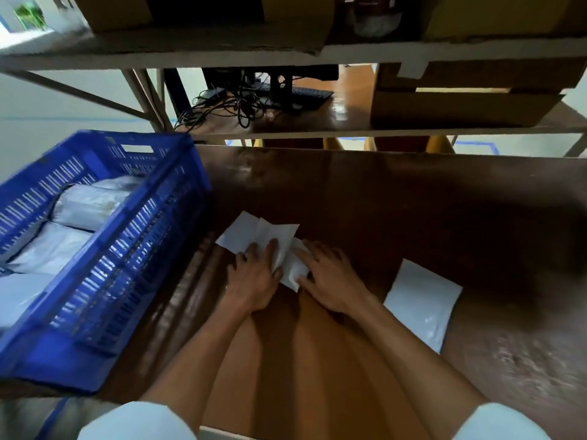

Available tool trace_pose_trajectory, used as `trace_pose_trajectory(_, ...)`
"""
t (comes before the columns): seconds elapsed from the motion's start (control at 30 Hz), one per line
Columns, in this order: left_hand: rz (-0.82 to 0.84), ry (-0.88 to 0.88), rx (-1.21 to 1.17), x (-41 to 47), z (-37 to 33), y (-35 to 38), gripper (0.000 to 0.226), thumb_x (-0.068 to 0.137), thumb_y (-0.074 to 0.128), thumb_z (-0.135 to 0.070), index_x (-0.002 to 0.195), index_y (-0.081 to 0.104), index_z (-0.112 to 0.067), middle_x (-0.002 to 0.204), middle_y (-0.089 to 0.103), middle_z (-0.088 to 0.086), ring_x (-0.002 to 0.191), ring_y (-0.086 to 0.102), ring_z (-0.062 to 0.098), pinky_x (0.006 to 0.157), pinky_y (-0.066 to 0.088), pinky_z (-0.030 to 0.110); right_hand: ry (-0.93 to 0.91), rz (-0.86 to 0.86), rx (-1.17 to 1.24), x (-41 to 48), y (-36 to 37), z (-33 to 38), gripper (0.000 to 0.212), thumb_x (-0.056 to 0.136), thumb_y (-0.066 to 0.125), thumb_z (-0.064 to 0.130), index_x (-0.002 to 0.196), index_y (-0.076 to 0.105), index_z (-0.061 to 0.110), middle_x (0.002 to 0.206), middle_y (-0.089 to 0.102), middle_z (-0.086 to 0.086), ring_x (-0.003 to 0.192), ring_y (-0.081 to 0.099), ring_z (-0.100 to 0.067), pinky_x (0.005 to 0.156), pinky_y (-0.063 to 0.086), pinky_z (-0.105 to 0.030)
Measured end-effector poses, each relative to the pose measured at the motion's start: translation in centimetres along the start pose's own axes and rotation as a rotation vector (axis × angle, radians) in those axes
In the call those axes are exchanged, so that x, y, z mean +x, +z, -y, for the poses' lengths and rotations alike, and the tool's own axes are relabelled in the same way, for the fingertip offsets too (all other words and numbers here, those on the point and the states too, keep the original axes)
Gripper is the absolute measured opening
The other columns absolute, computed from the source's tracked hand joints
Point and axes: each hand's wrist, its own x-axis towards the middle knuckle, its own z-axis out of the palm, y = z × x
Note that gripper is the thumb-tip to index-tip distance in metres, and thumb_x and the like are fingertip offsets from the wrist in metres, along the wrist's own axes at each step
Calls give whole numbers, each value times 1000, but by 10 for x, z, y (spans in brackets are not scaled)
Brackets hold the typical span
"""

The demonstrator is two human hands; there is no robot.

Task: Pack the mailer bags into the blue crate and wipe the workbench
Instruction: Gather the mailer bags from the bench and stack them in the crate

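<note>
A blue slatted crate (pixel 149 236) stands on the left of the dark wooden workbench (pixel 397 201), with several white mailer bags (pixel 85 208) lying inside it. In the middle of the bench lies a crumpled white sheet or mailer bag (pixel 254 231). My left hand (pixel 252 281) presses on its near left part. My right hand (pixel 330 277) rests on its right end, fingers spread over it. A flat white mailer bag (pixel 422 301) lies on the bench to the right of my right hand.
A metal shelf frame (pixel 286 55) hangs over the far side of the bench, loaded with cardboard boxes (pixel 460 106). Behind it is a desk with a keyboard (pixel 305 93) and tangled cables (pixel 228 106). A brown cardboard sheet (pixel 286 360) lies under my forearms.
</note>
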Motion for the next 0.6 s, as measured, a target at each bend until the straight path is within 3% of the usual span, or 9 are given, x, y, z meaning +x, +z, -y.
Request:
trace_pose_trajectory(0.07, -60, -76, -36, -12, 17, 4, 70, 101, 31, -58, 158, -6, -44, 170, 2, 14, 153, 14, 42, 120, 20, 61, -33, 44, -79, 12, 7, 7, 57, 101, 32, 57, 152, 31, 34, 162, 30, 2, 149, 24, -22, 119, 18, -52)
trace_pose_trajectory(0.13, -91, -153, -48, -27, 33, 7, 73, 101, 32, -52, 159, -11, -41, 170, -1, 17, 153, 13, 42, 119, 22, 60, -12, 9, -136, 9, 6, 10, 52, 100, 32, 58, 146, 41, 34, 153, 44, 2, 139, 39, -23, 113, 27, -49)
trace_pose_trajectory(0.2, -89, -221, -28, -42, 45, 9, 72, 104, 34, -52, 162, -7, -35, 169, 2, 17, 150, 22, 43, 115, 31, 58, 22, -36, -183, -6, 4, 10, 49, 100, 33, 57, 140, 49, 34, 141, 55, 1, 126, 50, -24, 104, 31, -46)
trace_pose_trajectory(0.27, -82, -254, -31, -55, 51, 8, 74, 100, 30, -65, 162, 3, -33, 168, 11, 14, 148, 27, 41, 111, 36, 57, 53, -52, -239, -22, 6, 9, 49, 101, 32, 56, 139, 49, 32, 137, 57, -3, 123, 51, -27, 102, 31, -46)
trace_pose_trajectory(0.4, -111, -257, -21, -54, 56, 12, 85, 89, 32, -82, 160, 6, -42, 167, 12, 14, 150, 19, 42, 113, 32, 60, 150, -88, -188, -5, 5, 10, 62, 97, 35, 63, 150, 37, 30, 151, 44, -8, 136, 40, -31, 110, 29, -52)
trace_pose_trajectory(0.5, -64, -266, -58, -45, 53, 15, 83, 90, 33, -81, 158, -5, -50, 169, -1, 14, 153, 8, 43, 117, 23, 61, 138, 33, -154, 20, 13, 21, 70, 95, 33, 69, 156, 21, 36, 162, 23, -10, 147, 22, -36, 115, 19, -60)
trace_pose_trajectory(0.6, -101, -257, -23, -42, 56, 20, 73, 97, 30, -73, 158, -3, -50, 168, 6, 16, 151, 12, 45, 115, 30, 60, 71, 98, -184, 24, 20, 34, 68, 94, 38, 67, 155, 19, 41, 163, 20, -8, 147, 19, -36, 114, 17, -60)
